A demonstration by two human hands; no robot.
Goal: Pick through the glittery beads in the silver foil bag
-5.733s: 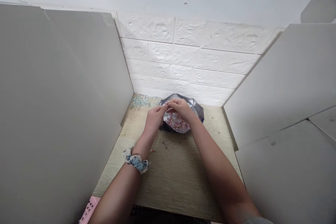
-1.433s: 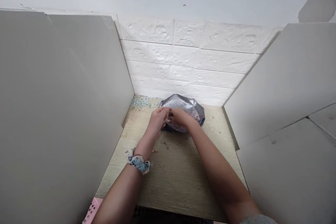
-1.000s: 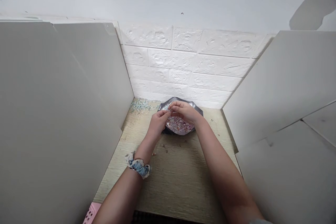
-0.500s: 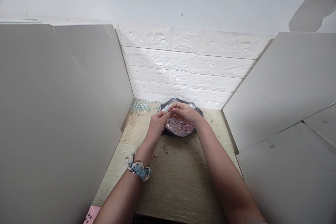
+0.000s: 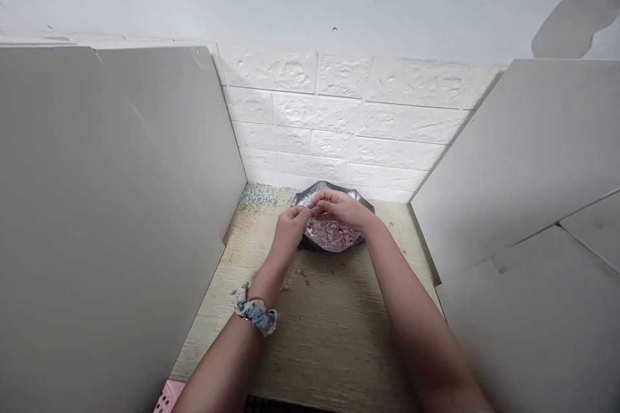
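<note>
Both hands meet over the open foil bag, frame centre.
Left hand [image 5: 289,232] and right hand [image 5: 341,209] pinch fingertips together, on something too small to tell, above the silver bag [image 5: 334,239] of pink beads [image 5: 330,233].

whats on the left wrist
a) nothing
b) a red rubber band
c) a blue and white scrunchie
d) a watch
c: a blue and white scrunchie sits around the wrist below the left hand, which meets the right hand over the silver pouch of beads.

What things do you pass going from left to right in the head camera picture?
Left grey board → pale blue beads → left hand → right hand → right grey board.
</note>
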